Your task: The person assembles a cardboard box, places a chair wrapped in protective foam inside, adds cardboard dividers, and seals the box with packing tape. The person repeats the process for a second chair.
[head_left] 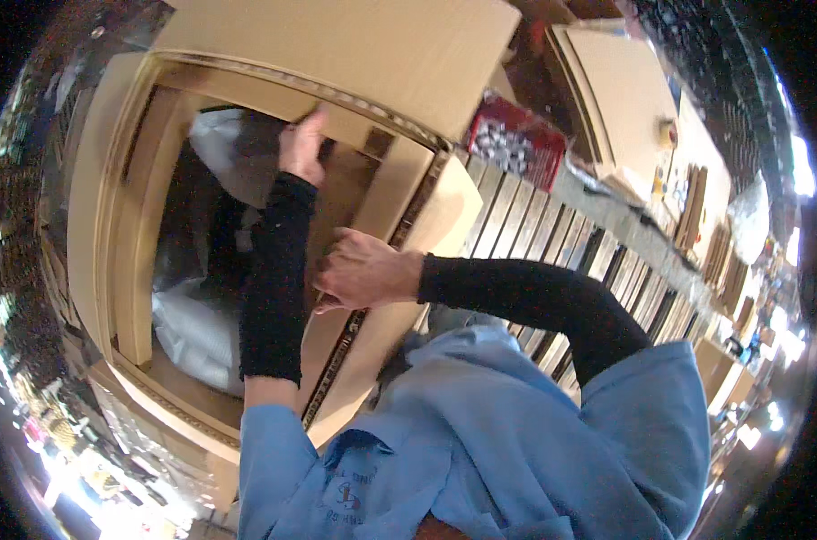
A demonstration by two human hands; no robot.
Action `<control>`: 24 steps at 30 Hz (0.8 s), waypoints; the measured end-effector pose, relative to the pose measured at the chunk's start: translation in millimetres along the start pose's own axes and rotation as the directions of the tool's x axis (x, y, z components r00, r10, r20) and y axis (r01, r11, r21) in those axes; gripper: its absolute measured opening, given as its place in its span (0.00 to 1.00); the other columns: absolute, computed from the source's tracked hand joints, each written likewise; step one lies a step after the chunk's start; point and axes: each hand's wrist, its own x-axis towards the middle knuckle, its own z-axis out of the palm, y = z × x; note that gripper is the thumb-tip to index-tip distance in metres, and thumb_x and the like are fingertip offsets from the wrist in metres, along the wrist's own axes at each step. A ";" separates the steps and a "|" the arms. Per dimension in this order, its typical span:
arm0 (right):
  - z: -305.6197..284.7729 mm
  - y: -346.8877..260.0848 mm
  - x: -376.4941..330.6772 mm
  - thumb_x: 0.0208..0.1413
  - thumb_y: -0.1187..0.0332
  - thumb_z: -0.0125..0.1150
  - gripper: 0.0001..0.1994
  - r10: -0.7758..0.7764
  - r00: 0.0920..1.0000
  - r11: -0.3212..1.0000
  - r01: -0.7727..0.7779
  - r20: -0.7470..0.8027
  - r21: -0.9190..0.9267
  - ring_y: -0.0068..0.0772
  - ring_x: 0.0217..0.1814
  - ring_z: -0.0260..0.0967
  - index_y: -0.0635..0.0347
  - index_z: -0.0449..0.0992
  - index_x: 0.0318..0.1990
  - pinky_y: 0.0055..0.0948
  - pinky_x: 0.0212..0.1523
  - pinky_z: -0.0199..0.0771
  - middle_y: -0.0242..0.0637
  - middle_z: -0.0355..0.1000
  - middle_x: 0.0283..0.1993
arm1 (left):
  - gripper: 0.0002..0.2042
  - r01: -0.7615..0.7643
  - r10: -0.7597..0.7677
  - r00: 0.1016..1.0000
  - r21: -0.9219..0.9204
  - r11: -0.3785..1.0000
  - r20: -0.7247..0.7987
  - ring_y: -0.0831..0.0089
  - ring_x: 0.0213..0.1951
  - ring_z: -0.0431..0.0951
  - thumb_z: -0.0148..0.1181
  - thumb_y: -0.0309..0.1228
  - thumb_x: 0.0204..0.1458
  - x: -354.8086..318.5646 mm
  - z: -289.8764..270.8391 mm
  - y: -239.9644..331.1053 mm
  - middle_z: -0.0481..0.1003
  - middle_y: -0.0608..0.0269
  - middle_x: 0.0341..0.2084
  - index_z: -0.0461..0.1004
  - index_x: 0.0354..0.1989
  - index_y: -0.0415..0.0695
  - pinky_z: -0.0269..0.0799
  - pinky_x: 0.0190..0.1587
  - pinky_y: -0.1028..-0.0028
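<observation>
Left hand (pixel 302 148) is reaching into the big cardboard box (pixel 399 54) gripping a white bag (pixel 224 148) at the far side, right hand (pixel 363 270) clamped on the near flap (pixel 372 315), so looks like mid-packing, needs a steady flap next.

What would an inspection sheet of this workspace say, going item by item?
Surface: a slatted wooden platform beside and under the box.
Job's things: a large open cardboard box; white plastic-wrapped bundles lie inside, with darker items between them.
Clutter: a red crate with small round items behind the box; flat cardboard pieces stacked farther back.
Hands: left hand reaches deep into the box, fingers at its far inner edge; right hand rests on the box's near flap, fingers curled. Both arms wear black sleeves.
Cables: nothing seen.
Surroundings: more brown boxes and packed goods along the right; bright lights at the rim, details too blurred to tell.
</observation>
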 end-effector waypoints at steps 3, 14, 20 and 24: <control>26.7 8.4 -16.5 0.59 0.37 0.53 0.23 0.000 0.999 0.998 0.003 -0.037 0.069 0.40 0.37 0.72 0.46 0.75 0.32 0.48 0.56 0.63 0.33 0.72 0.30 | 0.23 -0.010 0.013 0.992 -0.030 0.999 0.125 0.63 0.49 0.77 0.68 0.29 0.54 5.1 8.2 -3.0 0.77 0.59 0.51 0.73 0.57 0.35 0.74 0.52 0.62; -3.0 32.5 -44.3 0.59 0.53 0.56 0.22 -0.157 0.944 0.982 0.182 -0.291 0.057 0.42 0.69 0.60 0.54 0.74 0.57 0.50 0.76 0.48 0.41 0.68 0.63 | 0.32 -0.075 0.112 0.994 0.677 0.732 -0.011 0.64 0.66 0.65 0.59 0.49 0.61 -44.0 -32.4 86.4 0.69 0.55 0.63 0.67 0.65 0.36 0.59 0.65 0.63; -3.1 26.5 -107.2 0.51 0.67 0.62 0.24 0.000 0.913 0.940 0.139 -0.408 0.311 0.46 0.79 0.50 0.56 0.74 0.58 0.57 0.78 0.45 0.43 0.63 0.70 | 0.23 -0.531 0.668 0.578 0.838 -0.127 0.468 0.54 0.68 0.60 0.51 0.46 0.65 -95.5 47.6 46.9 0.60 0.45 0.67 0.68 0.56 0.37 0.55 0.65 0.50; 6.6 25.1 -152.9 0.45 0.71 0.65 0.28 0.142 0.935 0.907 0.008 -0.324 0.421 0.47 0.78 0.51 0.54 0.74 0.59 0.60 0.77 0.46 0.42 0.62 0.71 | 0.22 -0.495 0.632 0.454 0.768 -0.407 0.627 0.42 0.70 0.54 0.54 0.47 0.63 -70.2 72.4 -35.1 0.52 0.35 0.69 0.68 0.52 0.38 0.49 0.66 0.34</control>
